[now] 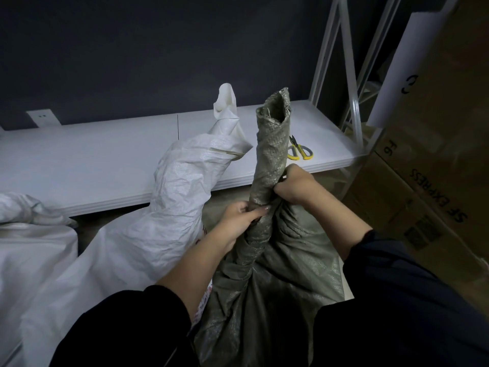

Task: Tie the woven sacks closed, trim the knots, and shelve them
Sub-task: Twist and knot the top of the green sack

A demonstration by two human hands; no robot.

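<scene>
Coarse woven green sack; smooth matt shelf.

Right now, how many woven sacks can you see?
3. One green sack, neck gripped by left hand and right hand; white sack just left, leaning on the shelf; second white sack at far left edge, cut off. Others may be hidden.

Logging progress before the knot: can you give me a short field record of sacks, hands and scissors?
green sack: neck gathered into an upright twist, no knot visible
left hand: grips the neck low
right hand: grips the neck just above
white sack: beside it, top leaning over the shelf
scissors: lying on the shelf, untouched
</scene>
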